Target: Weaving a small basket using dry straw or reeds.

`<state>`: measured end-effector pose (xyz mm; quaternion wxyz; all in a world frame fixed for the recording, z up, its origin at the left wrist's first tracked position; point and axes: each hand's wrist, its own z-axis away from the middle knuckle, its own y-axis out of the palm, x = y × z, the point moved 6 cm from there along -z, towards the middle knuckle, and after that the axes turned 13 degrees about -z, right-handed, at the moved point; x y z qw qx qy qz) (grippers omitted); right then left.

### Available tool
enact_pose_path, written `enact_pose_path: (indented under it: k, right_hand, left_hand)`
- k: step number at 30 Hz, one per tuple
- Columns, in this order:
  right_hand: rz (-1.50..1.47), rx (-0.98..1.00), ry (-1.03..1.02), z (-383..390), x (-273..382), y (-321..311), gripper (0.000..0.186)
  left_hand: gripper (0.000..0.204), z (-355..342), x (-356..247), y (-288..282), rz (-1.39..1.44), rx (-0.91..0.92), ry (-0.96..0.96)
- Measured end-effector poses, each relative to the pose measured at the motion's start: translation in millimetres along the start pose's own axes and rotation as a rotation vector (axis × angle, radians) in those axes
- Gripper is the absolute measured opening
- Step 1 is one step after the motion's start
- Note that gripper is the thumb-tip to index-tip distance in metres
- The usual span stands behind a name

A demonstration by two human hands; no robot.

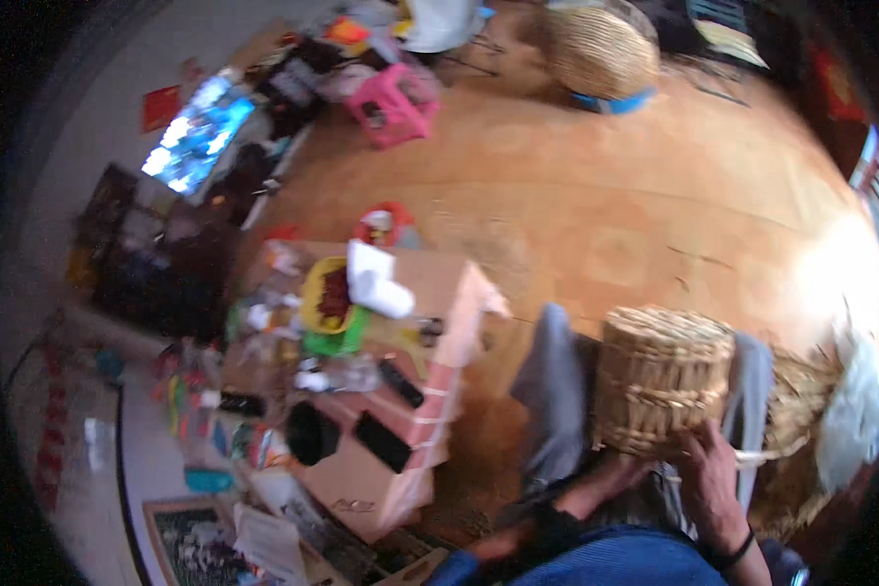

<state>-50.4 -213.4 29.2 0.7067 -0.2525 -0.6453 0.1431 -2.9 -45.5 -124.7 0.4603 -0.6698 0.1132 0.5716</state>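
Observation:
A woven straw basket rests between my knees, its round closed end turned away from me. My left hand reaches to its near lower edge, and the basket hides the fingers. At the same edge, toward the right, my right hand has its fingers bent and closed. A pale straw strand sticks out to the right from those fingers. The picture is blurred, so the exact grip is hard to make out.
Loose straw and a pale plastic bag lie at my right. A cluttered low table stands left, bearing a yellow basin. Farther off are a pink stool and a large woven straw seat.

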Motion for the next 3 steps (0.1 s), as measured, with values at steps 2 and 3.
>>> enact_pose_path:
  k: [2,3]
  right_hand:
    - [-0.067,0.012,0.057,-9.5,6.4,3.5,0.021]
    - [0.016,0.026,-0.042,-15.0,27.8,0.4,0.024]
  left_hand:
    - [0.071,0.5,3.2,2.8,-0.435,0.03,0.044]
    - [0.075,1.3,9.2,3.9,-0.43,0.13,-0.021]
